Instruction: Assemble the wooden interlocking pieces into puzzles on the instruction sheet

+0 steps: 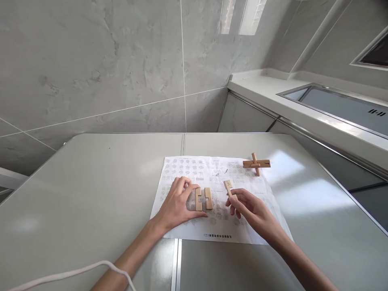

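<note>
A printed instruction sheet [218, 169] lies on a grey table [91, 182]. On it my left hand [177, 202] pinches two notched wooden puzzle bars [203, 199] that lie side by side, thumb and fingers closed on their left side. My right hand [248, 208] holds a third notched wooden bar [228, 188] by its lower end, tilted up just right of the pair and not touching it. An assembled wooden cross piece [256, 163] rests at the sheet's far right corner, away from both hands.
A white cord [69, 273] crosses my left forearm at the near edge. A white counter with a steel sink [342, 107] runs along the right. Grey tiled wall stands behind the table. A seam [178, 258] splits the tabletop.
</note>
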{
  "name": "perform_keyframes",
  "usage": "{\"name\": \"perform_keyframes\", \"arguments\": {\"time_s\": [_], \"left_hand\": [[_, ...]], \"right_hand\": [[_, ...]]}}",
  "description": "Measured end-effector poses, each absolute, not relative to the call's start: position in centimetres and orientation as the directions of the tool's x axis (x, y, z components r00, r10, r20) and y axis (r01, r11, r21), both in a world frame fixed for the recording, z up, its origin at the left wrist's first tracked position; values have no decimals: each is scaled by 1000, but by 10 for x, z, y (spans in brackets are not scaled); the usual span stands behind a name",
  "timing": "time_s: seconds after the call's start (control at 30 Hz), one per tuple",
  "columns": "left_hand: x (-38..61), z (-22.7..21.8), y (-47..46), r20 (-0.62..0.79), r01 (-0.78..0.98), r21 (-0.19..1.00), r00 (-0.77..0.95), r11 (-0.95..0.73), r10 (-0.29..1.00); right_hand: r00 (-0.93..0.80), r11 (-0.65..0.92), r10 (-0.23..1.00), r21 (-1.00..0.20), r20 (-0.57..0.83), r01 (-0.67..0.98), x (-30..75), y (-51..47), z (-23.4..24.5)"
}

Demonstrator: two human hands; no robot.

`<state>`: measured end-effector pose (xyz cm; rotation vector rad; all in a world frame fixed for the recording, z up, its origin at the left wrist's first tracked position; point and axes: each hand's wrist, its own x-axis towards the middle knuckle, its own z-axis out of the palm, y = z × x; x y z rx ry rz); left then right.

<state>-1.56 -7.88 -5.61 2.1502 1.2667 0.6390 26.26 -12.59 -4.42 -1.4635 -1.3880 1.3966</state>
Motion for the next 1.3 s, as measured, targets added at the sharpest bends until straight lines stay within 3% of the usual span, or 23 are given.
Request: {"name": "perform_keyframes", "arguments": {"time_s": [0.13,0.27,0.43,0.73,1.3], "left_hand": [[-22,-54,-82,-10,440,883,364,-162,931],[-24,-51,-84,-44,285,957,347,-60,937],[-28,-49,-83,-55,244,969,339,-32,939],[-28,-53,-84,-106,284,959,343,5,933],[-27,-47,-84,-165,366,931,401,7,901]], "right_hand": [[-221,-152,952,-954,-211,258,254,-125,-47],[-377,-90,917,-989,-129,120,236,-114,-51],[-444,-83,892,-996,-82,18,217,-91,-60],[-338,-59,940,-998,-48,-23,211,-84,-76],[-308,43,951,-996,15,83,209,-88,-79]]}}
